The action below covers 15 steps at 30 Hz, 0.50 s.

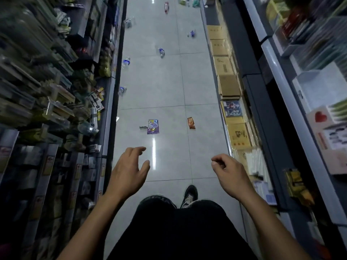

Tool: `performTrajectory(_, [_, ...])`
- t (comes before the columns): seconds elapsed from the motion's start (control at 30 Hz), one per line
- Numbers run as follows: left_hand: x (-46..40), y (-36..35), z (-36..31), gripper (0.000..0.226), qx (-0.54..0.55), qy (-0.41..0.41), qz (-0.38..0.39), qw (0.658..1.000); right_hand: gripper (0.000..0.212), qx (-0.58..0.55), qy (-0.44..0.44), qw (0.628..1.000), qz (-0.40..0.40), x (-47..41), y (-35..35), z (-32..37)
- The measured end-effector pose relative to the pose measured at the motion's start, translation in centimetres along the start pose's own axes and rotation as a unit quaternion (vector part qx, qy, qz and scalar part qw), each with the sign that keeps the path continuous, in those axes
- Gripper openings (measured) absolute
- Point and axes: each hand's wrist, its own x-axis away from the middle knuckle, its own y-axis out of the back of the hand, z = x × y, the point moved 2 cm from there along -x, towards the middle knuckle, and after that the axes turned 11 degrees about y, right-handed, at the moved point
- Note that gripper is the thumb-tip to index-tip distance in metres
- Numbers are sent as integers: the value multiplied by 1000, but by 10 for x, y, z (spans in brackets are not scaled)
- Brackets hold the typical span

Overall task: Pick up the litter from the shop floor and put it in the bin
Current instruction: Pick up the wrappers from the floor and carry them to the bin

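Two bare hands hang over a tiled shop aisle floor (169, 87), holding nothing: the left hand (129, 171) with fingers spread and relaxed, the right hand (228, 173) with fingers loosely curled, neither grip closed on anything. Litter lies scattered ahead of them. Taking the purple snack packet (153, 126) as the marker, an orange wrapper (191, 123) lies to its right, well apart, and a small grey scrap (143, 127) lies just beside its left edge. Beyond it, several plastic bottles (161, 52) dot the floor toward the far end. Stocked shelves (56, 91) stand left of the packet, cardboard boxes (228, 87) line the right. One dark shoe (190, 196) shows nearer than the packet.
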Motion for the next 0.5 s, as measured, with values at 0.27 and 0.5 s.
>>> performTrajectory(0.27, [-61, 13, 9, 42, 43, 109, -23, 993, 21, 59, 65, 994, 70, -145, 18, 40])
performTrajectory(0.5, [-158, 35, 29, 43, 79, 151, -21, 985, 21, 78, 96, 988, 89, -262, -5, 96])
